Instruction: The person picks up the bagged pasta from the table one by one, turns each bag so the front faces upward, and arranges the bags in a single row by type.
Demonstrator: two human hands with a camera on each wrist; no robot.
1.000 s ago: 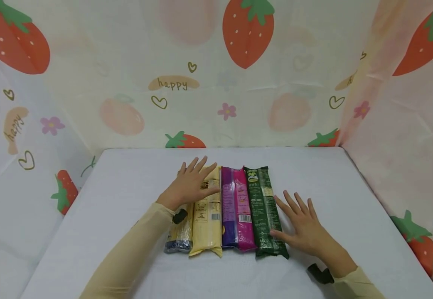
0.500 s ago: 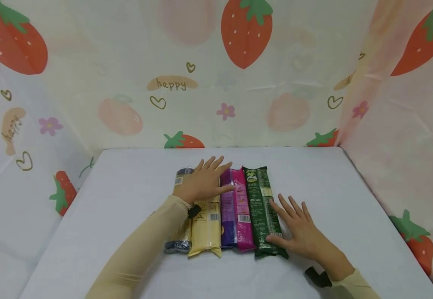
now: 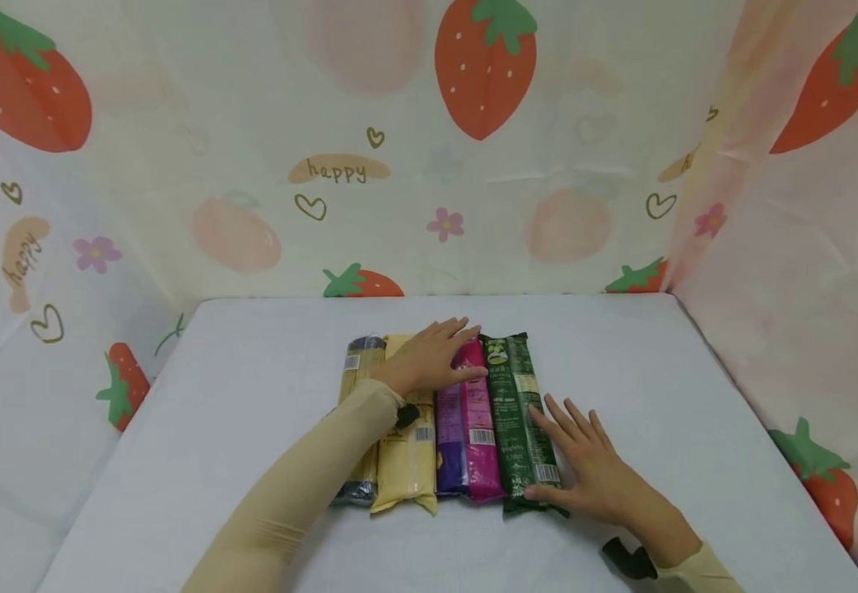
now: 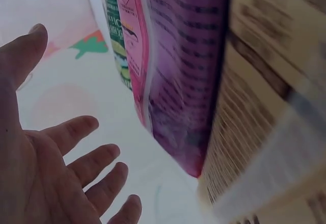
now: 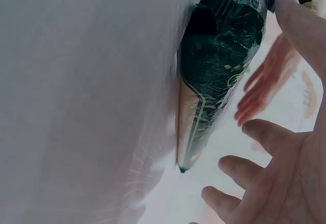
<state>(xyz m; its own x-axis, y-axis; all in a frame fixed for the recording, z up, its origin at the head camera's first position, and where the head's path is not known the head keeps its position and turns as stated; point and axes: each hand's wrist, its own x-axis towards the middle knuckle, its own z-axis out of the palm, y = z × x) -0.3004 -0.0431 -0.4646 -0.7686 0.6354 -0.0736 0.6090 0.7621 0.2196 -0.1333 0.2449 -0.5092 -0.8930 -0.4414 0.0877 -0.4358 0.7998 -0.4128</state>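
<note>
Several long packets lie side by side on the white table: a see-through packet of pale sticks with dark ends (image 3: pixel 362 372), a yellow packet (image 3: pixel 405 473), a purple-and-pink packet (image 3: pixel 473 449) and a green spaghetti packet (image 3: pixel 510 424). My left hand (image 3: pixel 431 358) is spread over the upper part of the yellow and purple-and-pink ones, holding nothing. The left wrist view has its palm and fingers apart from the packets. My right hand (image 3: pixel 592 473), also spread, is at the green packet's right edge, thumb overlapping its lower end. The right wrist view shows the green packet's side (image 5: pixel 219 66) beyond the fingers.
The table (image 3: pixel 251 371) is covered in a white cloth. Strawberry-printed curtains (image 3: pixel 488 189) hang behind it and along both sides. A dark band (image 3: pixel 629 560) sits at the right wrist, another (image 3: pixel 407 414) at the left.
My left hand has moved right, from over the see-through and yellow packets toward the purple-and-pink one. My right hand has shifted slightly left and nearer. The packets keep their places.
</note>
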